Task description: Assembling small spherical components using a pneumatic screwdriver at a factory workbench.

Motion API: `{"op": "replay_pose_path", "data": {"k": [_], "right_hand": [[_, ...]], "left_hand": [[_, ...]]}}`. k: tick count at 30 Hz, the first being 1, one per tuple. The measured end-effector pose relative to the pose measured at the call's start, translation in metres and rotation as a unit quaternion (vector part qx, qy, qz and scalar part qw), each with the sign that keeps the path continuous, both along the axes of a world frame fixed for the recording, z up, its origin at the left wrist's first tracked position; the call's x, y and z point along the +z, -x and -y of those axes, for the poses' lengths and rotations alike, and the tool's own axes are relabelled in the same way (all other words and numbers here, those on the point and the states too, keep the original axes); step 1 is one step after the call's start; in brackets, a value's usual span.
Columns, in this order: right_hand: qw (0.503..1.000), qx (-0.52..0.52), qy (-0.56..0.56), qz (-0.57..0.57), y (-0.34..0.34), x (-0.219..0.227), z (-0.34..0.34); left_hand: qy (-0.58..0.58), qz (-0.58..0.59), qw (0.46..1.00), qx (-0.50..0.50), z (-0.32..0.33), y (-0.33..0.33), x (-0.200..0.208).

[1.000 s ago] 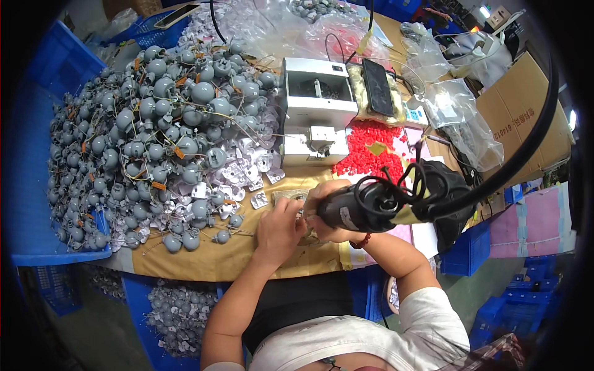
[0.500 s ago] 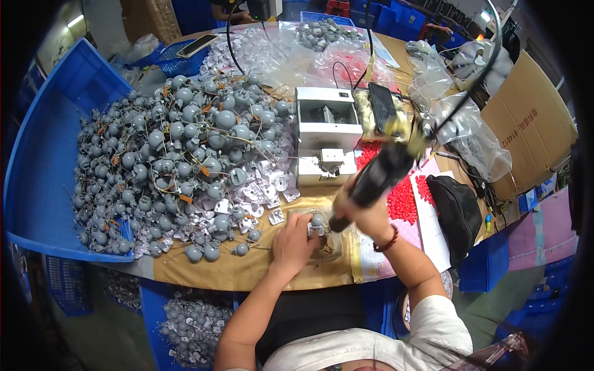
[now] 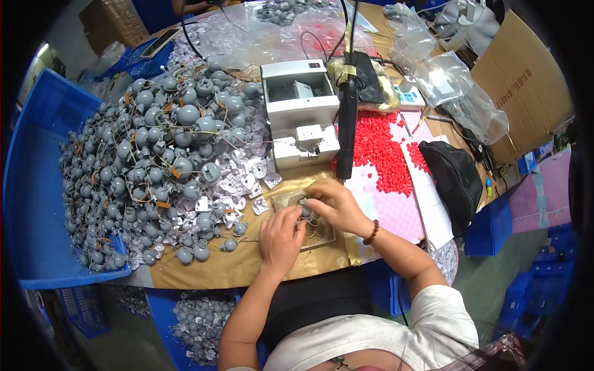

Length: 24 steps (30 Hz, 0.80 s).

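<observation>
Both hands meet over a small flat metal jig plate (image 3: pixel 309 217) on the brown table (image 3: pixel 204 272), the left hand (image 3: pixel 281 238) and right hand (image 3: pixel 331 204) each pinching 1 small grey part (image 3: pixel 304 210) between their fingertips, beside the heap of grey round parts (image 3: pixel 161 154).

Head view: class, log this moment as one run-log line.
left hand: on small grey part | right hand: on same part | electric screwdriver: hanging free | grey parts pile: left

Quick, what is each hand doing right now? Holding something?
Left hand: fingers curled on a small grey part over the metal plate.
Right hand: pinching that same grey part; the electric screwdriver hangs free.
</observation>
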State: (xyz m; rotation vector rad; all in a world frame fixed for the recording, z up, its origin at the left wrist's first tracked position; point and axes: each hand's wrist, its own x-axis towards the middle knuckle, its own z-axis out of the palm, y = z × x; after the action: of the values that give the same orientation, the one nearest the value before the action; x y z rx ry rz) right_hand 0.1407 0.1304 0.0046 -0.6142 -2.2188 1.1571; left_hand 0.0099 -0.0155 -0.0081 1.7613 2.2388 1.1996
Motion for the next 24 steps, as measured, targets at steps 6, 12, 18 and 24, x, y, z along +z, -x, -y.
{"op": "replay_pose_path", "data": {"k": [6,12,18,24], "right_hand": [[0.997,-0.005,0.072,-0.016,0.024,0.002,0.002],[0.992,-0.022,0.126,-0.005,0.034,0.017,0.001],[0.993,-0.018,0.082,0.083,0.016,0.002,0.001],[0.965,-0.052,0.233,-0.105,0.039,-0.016,0.012]], "left_hand": [[0.011,-0.005,1.000,-0.001,-0.001,0.002,0.000],[0.000,-0.021,1.000,-0.003,-0.003,0.003,-0.003],[-0.009,-0.013,1.000,0.002,-0.001,0.004,-0.004],[0.004,-0.006,1.000,-0.011,-0.003,0.004,-0.003]]}}
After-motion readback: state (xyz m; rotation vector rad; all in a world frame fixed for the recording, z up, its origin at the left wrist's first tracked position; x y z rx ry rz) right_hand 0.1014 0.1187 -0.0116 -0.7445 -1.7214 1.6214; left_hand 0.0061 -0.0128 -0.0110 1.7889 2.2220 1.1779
